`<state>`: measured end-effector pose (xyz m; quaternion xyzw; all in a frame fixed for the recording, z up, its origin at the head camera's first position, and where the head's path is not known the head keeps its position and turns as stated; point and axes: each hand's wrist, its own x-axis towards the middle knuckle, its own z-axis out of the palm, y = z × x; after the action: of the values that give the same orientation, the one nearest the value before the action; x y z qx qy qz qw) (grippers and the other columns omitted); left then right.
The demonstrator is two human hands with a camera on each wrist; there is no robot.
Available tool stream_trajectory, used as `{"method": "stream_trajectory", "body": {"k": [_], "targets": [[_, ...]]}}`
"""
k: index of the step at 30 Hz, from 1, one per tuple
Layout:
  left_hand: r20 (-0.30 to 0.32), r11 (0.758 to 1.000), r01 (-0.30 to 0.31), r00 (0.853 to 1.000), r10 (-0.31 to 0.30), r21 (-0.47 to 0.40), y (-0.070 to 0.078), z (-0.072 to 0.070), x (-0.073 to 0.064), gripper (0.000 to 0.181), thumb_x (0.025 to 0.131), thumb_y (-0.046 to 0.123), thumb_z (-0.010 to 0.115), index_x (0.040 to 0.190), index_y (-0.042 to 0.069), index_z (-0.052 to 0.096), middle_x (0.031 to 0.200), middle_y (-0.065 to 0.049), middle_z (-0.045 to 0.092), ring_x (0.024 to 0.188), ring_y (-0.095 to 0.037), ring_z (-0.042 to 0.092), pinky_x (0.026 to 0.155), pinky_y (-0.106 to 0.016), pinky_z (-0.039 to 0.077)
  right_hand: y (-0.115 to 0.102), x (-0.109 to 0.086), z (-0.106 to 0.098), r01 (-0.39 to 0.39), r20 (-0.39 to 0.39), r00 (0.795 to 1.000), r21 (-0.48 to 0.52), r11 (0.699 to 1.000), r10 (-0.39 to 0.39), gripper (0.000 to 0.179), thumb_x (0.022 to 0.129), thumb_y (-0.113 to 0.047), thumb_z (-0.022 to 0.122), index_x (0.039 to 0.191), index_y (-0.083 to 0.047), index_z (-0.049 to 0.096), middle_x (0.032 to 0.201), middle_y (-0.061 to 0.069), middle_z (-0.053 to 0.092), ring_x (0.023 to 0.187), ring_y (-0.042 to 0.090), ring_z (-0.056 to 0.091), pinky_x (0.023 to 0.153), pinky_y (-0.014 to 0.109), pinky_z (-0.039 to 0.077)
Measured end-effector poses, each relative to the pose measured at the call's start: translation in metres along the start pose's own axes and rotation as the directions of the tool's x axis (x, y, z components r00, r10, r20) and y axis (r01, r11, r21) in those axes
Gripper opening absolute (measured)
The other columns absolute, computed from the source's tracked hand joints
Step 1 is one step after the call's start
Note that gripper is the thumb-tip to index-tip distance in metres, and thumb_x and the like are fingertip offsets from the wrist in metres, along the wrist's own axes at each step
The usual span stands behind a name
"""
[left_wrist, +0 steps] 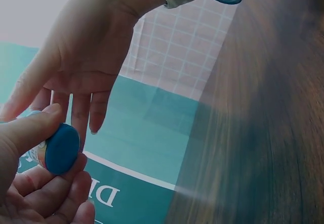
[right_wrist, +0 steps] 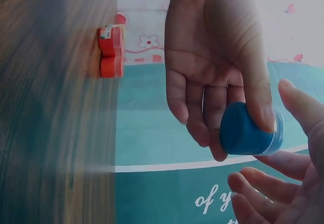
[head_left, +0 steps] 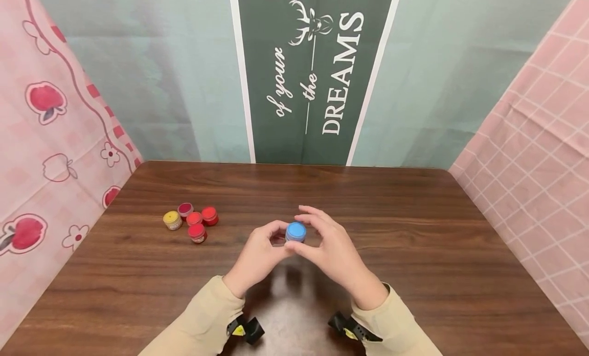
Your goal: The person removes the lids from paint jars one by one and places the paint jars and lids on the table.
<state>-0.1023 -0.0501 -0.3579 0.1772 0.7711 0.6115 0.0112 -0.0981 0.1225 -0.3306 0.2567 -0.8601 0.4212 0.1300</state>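
Note:
A small round jar of clear plastic with a blue lid (head_left: 296, 230) is held up over the middle of the table, its lid facing up in the head view. My left hand (head_left: 261, 252) grips it between thumb and fingers, as the right wrist view also shows with the blue jar (right_wrist: 245, 130). Close by on the other side, my right hand (head_left: 332, 251) has its thumb and fingers spread around the jar. In the right wrist view, the right thumb (right_wrist: 296, 100) stands apart from it. Whether a right fingertip touches the jar's base is hard to tell.
On the left of the brown wooden table (head_left: 414, 233) stand several small jars: a yellow one (head_left: 172, 220), a dark red one (head_left: 185, 210) and red ones (head_left: 198, 232) grouped together. A green printed cloth (head_left: 313, 74) hangs behind. Pink cloths flank both sides.

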Motion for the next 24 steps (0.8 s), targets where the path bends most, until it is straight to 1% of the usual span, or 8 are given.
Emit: {"method": "stream_trajectory", "body": {"k": [3,7,9,12,14,18,22,24], "targets": [[0.011,1.000,0.001,1.000,-0.001,-0.002,-0.0011,0.0007,0.0001,0.025,0.081,0.013,0.073,0.103,0.003,0.065,0.096,-0.005,0.065,0.091,-0.018,0.061,0.087,-0.033,0.049,0.0010,-0.0018,0.0020,0.006,-0.033,0.999,-0.037,0.999,-0.007,0.049,0.071,-0.028,0.081,0.113,-0.008,0.064,0.113,0.000,0.055,0.100,0.018,0.057,0.080,0.033,0.049],[0.023,1.000,0.013,1.000,-0.013,-0.005,-0.0021,0.0017,0.0001,0.024,0.080,0.014,0.074,0.101,0.007,0.066,0.093,-0.002,0.065,0.089,-0.015,0.061,0.085,-0.029,0.049,0.0018,-0.0033,0.0045,0.007,-0.071,0.997,-0.076,0.997,-0.012,0.046,0.071,-0.030,0.082,0.109,-0.009,0.065,0.100,-0.001,0.054,0.091,0.017,0.056,0.072,0.031,0.047],[0.025,1.000,0.017,1.000,-0.017,-0.015,-0.0025,0.0019,0.0001,0.024,0.079,0.014,0.074,0.101,0.007,0.065,0.094,-0.002,0.065,0.090,-0.014,0.062,0.085,-0.028,0.049,0.0022,-0.0035,0.0052,0.006,-0.077,0.997,-0.078,0.997,-0.012,0.042,0.071,-0.029,0.082,0.105,-0.009,0.066,0.096,-0.003,0.055,0.085,0.014,0.055,0.066,0.027,0.046],[0.022,1.000,0.018,1.000,-0.018,-0.025,-0.0033,0.0018,0.0003,0.025,0.079,0.014,0.075,0.102,0.007,0.065,0.096,-0.002,0.065,0.091,-0.014,0.062,0.085,-0.027,0.049,0.0022,-0.0032,0.0045,0.017,-0.072,0.997,-0.071,0.997,-0.022,0.038,0.071,-0.026,0.081,0.102,-0.008,0.068,0.090,-0.006,0.055,0.079,0.009,0.055,0.062,0.023,0.045],[0.018,0.999,0.019,1.000,-0.018,-0.027,-0.0037,0.0016,0.0010,0.026,0.079,0.015,0.075,0.102,0.007,0.066,0.097,-0.002,0.065,0.091,-0.014,0.062,0.086,-0.027,0.049,0.0019,-0.0026,0.0033,0.031,-0.063,0.997,-0.059,0.998,-0.035,0.036,0.071,-0.023,0.081,0.102,-0.007,0.070,0.088,-0.006,0.056,0.078,0.008,0.056,0.062,0.022,0.045],[0.004,1.000,0.012,1.000,-0.012,-0.021,-0.0047,0.0011,0.0032,0.027,0.079,0.016,0.076,0.103,0.008,0.066,0.097,-0.002,0.066,0.090,-0.015,0.062,0.086,-0.032,0.050,0.0004,-0.0007,-0.0005,0.054,-0.029,0.998,-0.035,0.998,-0.055,0.037,0.074,-0.018,0.079,0.106,-0.004,0.069,0.091,-0.004,0.059,0.083,0.010,0.059,0.065,0.023,0.047],[-0.005,1.000,0.022,1.000,-0.022,-0.018,-0.0044,0.0007,0.0041,0.026,0.078,0.015,0.076,0.102,0.007,0.066,0.096,-0.003,0.066,0.087,-0.015,0.062,0.085,-0.037,0.050,0.0006,0.0009,-0.0033,0.064,0.024,0.998,-0.017,0.998,-0.064,0.037,0.078,-0.014,0.075,0.112,-0.004,0.066,0.102,0.000,0.064,0.094,0.012,0.061,0.071,0.025,0.050],[-0.002,1.000,0.023,1.000,-0.023,-0.017,-0.0041,0.0006,0.0041,0.025,0.079,0.014,0.075,0.101,0.007,0.066,0.095,-0.003,0.066,0.086,-0.016,0.061,0.085,-0.039,0.050,0.0010,0.0009,-0.0046,0.072,0.024,0.997,-0.023,0.997,-0.072,0.040,0.079,-0.015,0.075,0.115,-0.004,0.064,0.109,0.002,0.065,0.100,0.015,0.061,0.076,0.028,0.051]]}}
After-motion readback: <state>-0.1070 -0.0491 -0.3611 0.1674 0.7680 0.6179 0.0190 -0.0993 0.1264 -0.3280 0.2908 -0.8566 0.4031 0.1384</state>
